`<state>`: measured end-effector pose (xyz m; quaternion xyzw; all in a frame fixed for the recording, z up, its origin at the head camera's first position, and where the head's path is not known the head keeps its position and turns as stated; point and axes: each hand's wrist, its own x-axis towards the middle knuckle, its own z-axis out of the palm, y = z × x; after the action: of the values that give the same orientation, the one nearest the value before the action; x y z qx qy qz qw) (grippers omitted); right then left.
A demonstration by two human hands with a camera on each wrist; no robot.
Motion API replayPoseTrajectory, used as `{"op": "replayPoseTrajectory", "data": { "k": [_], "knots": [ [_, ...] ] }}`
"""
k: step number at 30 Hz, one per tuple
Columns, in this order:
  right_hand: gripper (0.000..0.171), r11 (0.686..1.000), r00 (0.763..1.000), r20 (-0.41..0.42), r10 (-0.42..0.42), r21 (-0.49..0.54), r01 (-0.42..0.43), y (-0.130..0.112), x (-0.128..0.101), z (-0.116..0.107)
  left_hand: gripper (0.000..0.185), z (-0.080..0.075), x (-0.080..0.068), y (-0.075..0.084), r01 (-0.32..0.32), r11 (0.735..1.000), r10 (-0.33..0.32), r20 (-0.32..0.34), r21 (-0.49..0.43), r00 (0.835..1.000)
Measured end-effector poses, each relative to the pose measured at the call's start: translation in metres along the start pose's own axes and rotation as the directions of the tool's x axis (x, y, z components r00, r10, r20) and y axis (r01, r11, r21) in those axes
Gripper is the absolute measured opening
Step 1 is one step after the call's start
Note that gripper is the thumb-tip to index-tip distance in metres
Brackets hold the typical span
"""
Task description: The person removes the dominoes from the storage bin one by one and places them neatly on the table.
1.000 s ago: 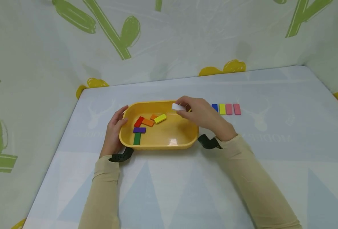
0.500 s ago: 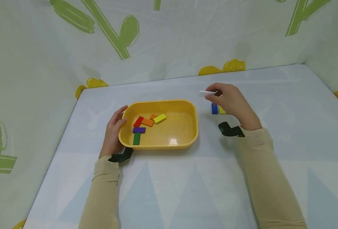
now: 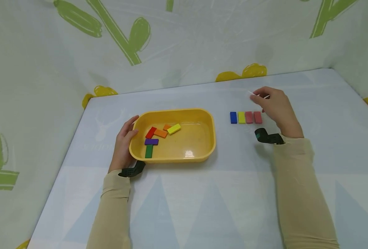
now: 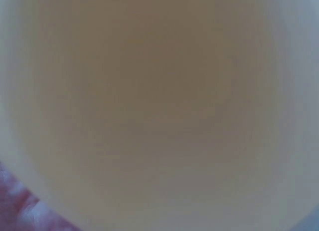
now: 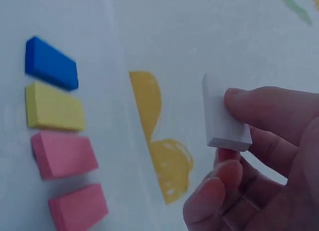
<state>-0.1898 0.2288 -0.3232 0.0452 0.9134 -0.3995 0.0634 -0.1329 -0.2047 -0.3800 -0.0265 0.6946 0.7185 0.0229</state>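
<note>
A right hand [image 3: 277, 105] is pinching a white block [image 5: 224, 123] while a left hand [image 3: 123, 145] is steadying a tray [image 3: 214, 138]

Nearest on the table [image 3: 184, 204], the left hand is gripping the tray's end, thumb at the rim and fingers lying along the outer wall, probably to stop it sliding. Inside, a green block [image 3: 149, 152] is lying closest, below a purple block [image 3: 151, 141]; beyond these, a red block [image 3: 151, 132], two orange blocks [image 3: 160, 133] and a yellow block [image 3: 173, 129] are lying loosely, as if dropped in.

To the tray's right, a row of four blocks [image 3: 249, 117], blue, yellow, pink and pink, is lying flat with slim gaps, seemingly lined up on purpose.

Just past the row's right end, the right hand is holding the white block between thumb and fingers, apparently raised off the table. The block is sitting at the fingertips, a grip probably leaving its end free. Farthest back, a plant-print cloth [image 3: 187, 45] is hanging.
</note>
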Motion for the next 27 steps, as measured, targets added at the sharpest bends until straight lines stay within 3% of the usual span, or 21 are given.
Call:
{"op": "replayPoseTrajectory", "data": {
  "k": [8,15,23,27],
  "knots": [
    [0.055,0.999,0.998,-0.023,0.050,0.012,-0.050,0.022,0.006,-0.001,0.044,0.000,0.000,0.000,-0.002,1.000,0.002,0.004,-0.004,1.000],
    [0.053,0.998,0.999,0.045,0.019,0.056,-0.021,0.041,0.008,-0.001,0.044,-0.002,-0.001,0.001,0.003,1.000,-0.003,0.004,-0.001,1.000],
    [0.049,0.988,0.993,-0.007,0.120,0.097,-0.118,0.071,0.008,-0.006,0.044,-0.003,-0.002,-0.001,0.013,1.000,-0.014,-0.003,-0.022,1.000],
    [0.051,0.976,0.989,0.018,0.148,0.161,-0.149,0.074,0.008,-0.003,0.045,-0.006,-0.003,-0.001,0.005,0.999,-0.005,0.002,-0.034,1.000]
  ]
}}
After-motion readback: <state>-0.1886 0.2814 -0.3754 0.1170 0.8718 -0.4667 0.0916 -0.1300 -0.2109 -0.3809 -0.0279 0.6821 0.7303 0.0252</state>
